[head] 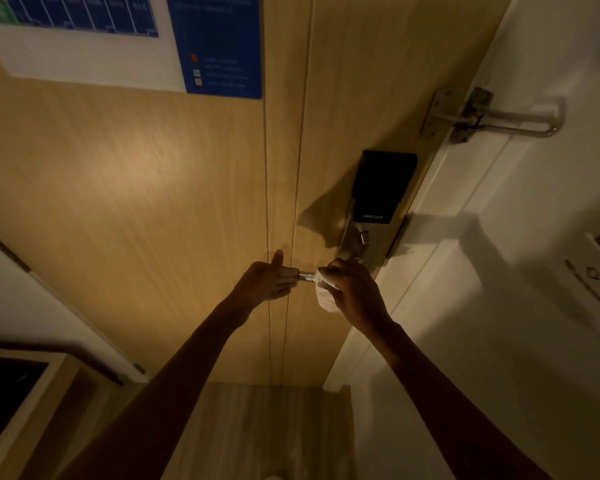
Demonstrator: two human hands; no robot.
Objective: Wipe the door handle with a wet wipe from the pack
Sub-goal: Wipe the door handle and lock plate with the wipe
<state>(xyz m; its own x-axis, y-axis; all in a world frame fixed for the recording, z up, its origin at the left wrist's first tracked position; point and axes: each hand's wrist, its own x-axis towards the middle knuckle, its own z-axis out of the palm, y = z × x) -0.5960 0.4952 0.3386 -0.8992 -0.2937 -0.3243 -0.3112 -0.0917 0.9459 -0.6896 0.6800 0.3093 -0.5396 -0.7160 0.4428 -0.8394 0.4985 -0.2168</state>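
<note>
A metal lever door handle (306, 276) sticks out leftward from the silver lock plate (353, 244) on a light wooden door (153, 188). My right hand (352, 292) is wrapped around the handle near the plate, pressing a white wet wipe (326, 299) against it; part of the wipe hangs below my fingers. My left hand (269, 280) touches the free tip of the handle with fingers extended and thumb up. Only a short bright stretch of handle shows between the two hands. The wipe pack is not visible.
A black smart lock panel (381, 185) sits above the handle. A metal swing-bar guard (492, 116) bridges door and white frame (440, 188). Blue notices (219, 43) hang on the door. A wall card holder (593, 282) is right; a cabinet (18, 393) is lower left.
</note>
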